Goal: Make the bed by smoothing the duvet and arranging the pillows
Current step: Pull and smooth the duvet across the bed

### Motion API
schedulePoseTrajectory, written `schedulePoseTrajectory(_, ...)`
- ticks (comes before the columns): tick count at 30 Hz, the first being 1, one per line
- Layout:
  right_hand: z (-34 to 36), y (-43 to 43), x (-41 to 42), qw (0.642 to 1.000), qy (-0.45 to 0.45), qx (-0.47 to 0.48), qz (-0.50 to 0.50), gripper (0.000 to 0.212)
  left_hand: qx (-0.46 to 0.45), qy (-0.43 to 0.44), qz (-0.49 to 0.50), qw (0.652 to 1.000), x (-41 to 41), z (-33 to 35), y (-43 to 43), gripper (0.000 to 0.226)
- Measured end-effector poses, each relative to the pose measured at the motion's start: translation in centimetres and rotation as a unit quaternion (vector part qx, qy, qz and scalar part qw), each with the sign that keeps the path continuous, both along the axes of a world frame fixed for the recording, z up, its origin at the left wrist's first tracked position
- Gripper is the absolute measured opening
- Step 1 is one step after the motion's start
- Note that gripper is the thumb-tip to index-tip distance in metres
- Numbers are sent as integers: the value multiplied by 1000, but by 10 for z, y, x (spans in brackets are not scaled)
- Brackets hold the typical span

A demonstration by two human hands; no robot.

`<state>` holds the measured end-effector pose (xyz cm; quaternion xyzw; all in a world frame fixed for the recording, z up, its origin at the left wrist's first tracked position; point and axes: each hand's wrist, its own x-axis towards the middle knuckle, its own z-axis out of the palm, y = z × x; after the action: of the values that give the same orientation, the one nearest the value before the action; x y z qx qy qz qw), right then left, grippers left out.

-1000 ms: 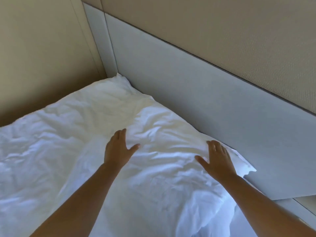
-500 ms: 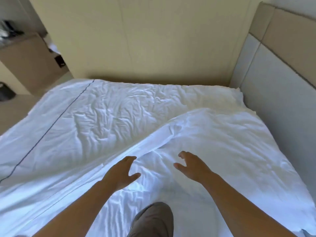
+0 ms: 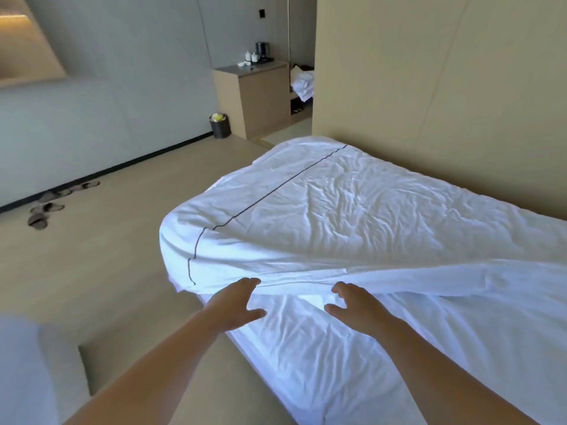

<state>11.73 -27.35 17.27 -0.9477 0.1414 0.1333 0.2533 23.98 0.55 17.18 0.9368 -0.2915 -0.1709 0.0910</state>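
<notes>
Far to your left, several dark slippers (image 3: 46,207) lay scattered on the beige floor (image 3: 107,256) along the foot of the grey wall. Further back stood a small dark round waste bin (image 3: 219,127) with something yellow in it. It was just beside a light wooden cabinet (image 3: 257,99) whose top surface carried a black kettle (image 3: 262,50) and some small white crockery. Nearer to you, your left hand (image 3: 231,306) reached out over the near side of the bed, its fingers (image 3: 250,283) released, spread and nearly straight, grasping nothing. Their tips lay right at the hem of the crumpled white duvet (image 3: 337,210) with a thin dark stripe, and whether they touched it could not be told. That duvet covered the far part of the bed, from the foot corner at the left to the right edge of the view. It was wrinkled all over, and its near hem ran across the creased white sheet (image 3: 322,357) on the mattress. Your right hand (image 3: 357,308) hovered near the left one, palm down above the sheet, its fingers (image 3: 339,286) loosely curved and likewise grasping nothing, their tips close to the same hem. Behind the bed, at the right, rose a plain beige wall panel (image 3: 429,72).
</notes>
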Motion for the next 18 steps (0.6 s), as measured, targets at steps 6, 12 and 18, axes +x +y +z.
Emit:
schedulePoseTrajectory(6, -14, 155, 87, 997, 38, -19, 63, 54, -98, 11, 115, 988, 50, -6, 152, 75)
schedulePoseTrajectory(12, -31, 269, 160, 990, 83, -22, 115, 53, -95, 33, 176, 979, 100, -22, 270, 75)
schedulePoseTrajectory(18, -67, 309, 231, 987, 105, 2, 121, 49, -80, 85, 211, 971, 149, -58, 307, 78)
